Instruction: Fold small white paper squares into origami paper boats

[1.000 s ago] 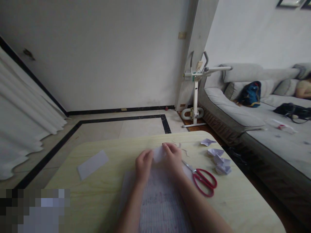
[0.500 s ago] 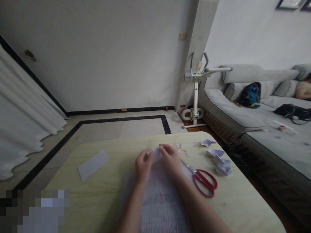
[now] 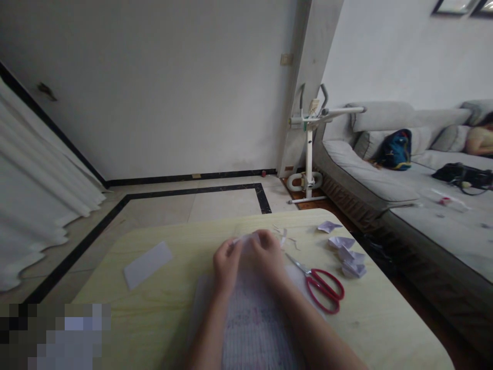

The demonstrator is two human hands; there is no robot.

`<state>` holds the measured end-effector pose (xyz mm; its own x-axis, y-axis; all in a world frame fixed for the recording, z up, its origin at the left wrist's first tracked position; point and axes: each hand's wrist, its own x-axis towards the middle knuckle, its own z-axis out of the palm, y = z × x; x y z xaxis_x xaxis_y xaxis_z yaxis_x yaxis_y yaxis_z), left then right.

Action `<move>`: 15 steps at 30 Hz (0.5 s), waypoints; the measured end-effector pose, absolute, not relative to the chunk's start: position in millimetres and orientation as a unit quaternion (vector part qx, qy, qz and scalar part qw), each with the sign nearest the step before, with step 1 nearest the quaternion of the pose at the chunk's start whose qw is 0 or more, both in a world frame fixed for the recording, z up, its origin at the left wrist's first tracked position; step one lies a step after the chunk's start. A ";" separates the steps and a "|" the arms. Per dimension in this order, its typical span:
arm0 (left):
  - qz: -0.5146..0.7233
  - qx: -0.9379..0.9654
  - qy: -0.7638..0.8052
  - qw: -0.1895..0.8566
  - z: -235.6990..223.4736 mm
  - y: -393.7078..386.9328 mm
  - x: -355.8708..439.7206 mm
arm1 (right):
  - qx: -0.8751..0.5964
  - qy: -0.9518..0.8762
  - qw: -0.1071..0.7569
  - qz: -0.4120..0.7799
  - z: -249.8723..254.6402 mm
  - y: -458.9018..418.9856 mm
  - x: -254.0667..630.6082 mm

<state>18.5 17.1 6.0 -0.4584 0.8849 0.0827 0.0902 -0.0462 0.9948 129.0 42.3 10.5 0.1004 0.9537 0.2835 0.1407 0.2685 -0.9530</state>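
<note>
Between my two hands is a small piece of white paper, held up over the far end of a lined, written-on sheet. My left hand pinches the paper's left side with thumb and fingers. On the other side my right hand grips it, fingers curled. The paper's lower part is partly hidden by the hands. Red-handled scissors lie just right of my right forearm, tips pointing toward my right hand. Thin paper scraps lie beyond that hand.
Several folded paper pieces rest along the right side of the wooden table. A white paper rectangle lies on its left. Beyond the table stand an exercise machine and a grey sofa, where a person's arm shows.
My right hand has shifted slightly left, nearer my left hand, and less of the held paper shows. The camera view has turned a little; the scissors and folded pieces stay put.
</note>
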 end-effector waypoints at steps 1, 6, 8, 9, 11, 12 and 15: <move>0.602 0.403 0.604 0.331 5.7 17.1 18.2 | -0.488 -0.562 0.565 0.356 9.9 42.4 129.3; 0.598 0.416 0.610 0.313 3.1 16.0 17.7 | -0.483 -0.583 0.569 0.321 10.1 39.8 130.4; 0.598 0.421 0.613 0.299 1.8 15.6 17.9 | -0.477 -0.609 0.562 0.292 11.4 38.1 131.2; 0.599 0.423 0.613 0.292 1.3 15.5 17.8 | -0.474 -0.623 0.557 0.279 12.0 37.4 131.5; 0.601 0.425 0.615 0.282 0.4 15.6 17.3 | -0.467 -0.645 0.546 0.259 12.6 36.3 131.7; 0.602 0.424 0.617 0.276 0.0 15.7 16.9 | -0.464 -0.653 0.543 0.253 12.5 35.8 131.4; 0.602 0.418 0.627 0.263 -0.3 15.8 15.2 | -0.455 -0.670 0.532 0.248 10.4 34.6 129.2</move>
